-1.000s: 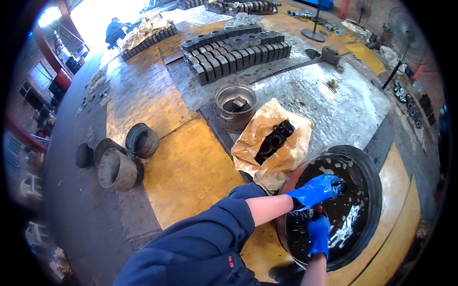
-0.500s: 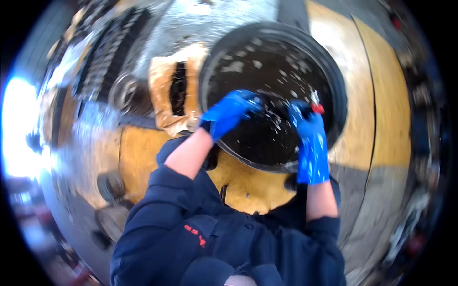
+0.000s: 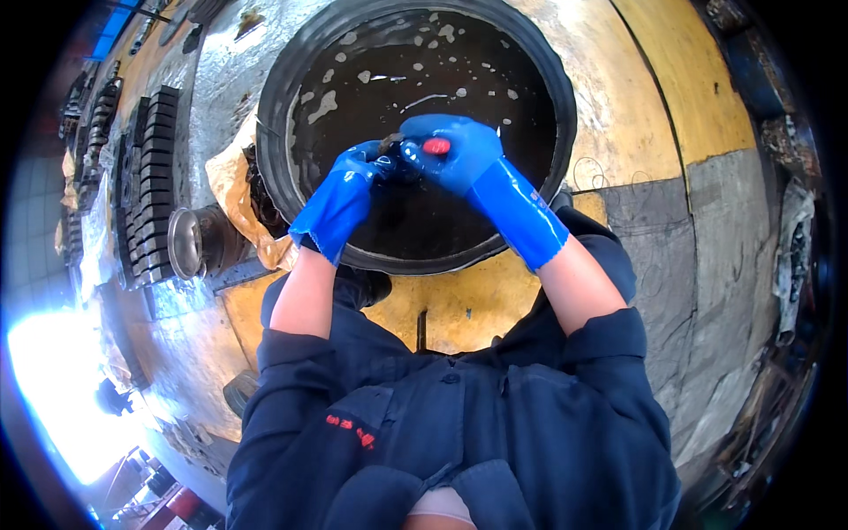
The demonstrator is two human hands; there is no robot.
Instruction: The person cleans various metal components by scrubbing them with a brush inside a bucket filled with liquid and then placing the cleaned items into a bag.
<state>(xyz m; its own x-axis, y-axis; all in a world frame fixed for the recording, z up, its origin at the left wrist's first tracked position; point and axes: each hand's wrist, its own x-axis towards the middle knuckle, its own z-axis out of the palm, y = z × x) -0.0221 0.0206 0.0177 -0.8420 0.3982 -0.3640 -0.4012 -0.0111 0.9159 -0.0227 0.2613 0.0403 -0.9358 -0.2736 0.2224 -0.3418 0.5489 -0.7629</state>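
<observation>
Both my hands wear long blue rubber gloves and meet above a large round black tub point(image 3: 276, 106) of dark liquid with pale foam patches. My left hand point(image 3: 346, 181) is closed around a small dark, wet part point(image 3: 389, 142), mostly covered by the fingers. Right against it, my right hand point(image 3: 464, 152) is closed on a red-handled tool point(image 3: 436, 146). Only the red end shows between the glove's fingers. The tool's working end is hidden, so its kind cannot be told.
Left of the tub lies a torn brown paper bag point(image 3: 231, 181) with dark parts inside. Beside it are a metal cylinder point(image 3: 185, 243) and rows of black blocky parts point(image 3: 155, 168). Yellow boards point(image 3: 609, 66) and grey matting point(image 3: 649, 256) cover the floor. Metal clutter lines the far right.
My hands, apart over the tub before, are now together, with the red-handled tool brought to the dark part. The whole view has shifted, placing the tub further up and left.
</observation>
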